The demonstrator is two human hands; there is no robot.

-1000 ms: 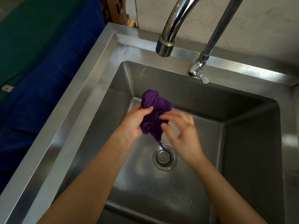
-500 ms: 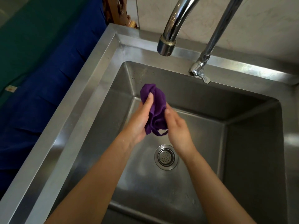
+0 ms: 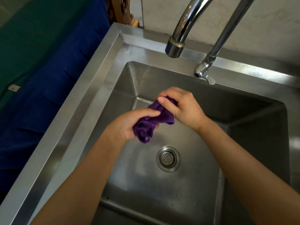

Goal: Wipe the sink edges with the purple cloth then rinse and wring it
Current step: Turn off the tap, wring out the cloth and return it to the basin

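Above the drain (image 3: 168,158), our left hand (image 3: 128,124) and right hand (image 3: 186,107) grip the purple cloth (image 3: 160,118). Wringing, we think; next twist harder.

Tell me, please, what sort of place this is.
Likely a kitchen or utility wash area: a deep stainless steel sink with a drain strainer, a tall chrome faucet over it, and a purple cloth held above the basin.

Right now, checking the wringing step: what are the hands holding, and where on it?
Both grip the purple cloth: left hand round its lower end, right hand round its upper end.
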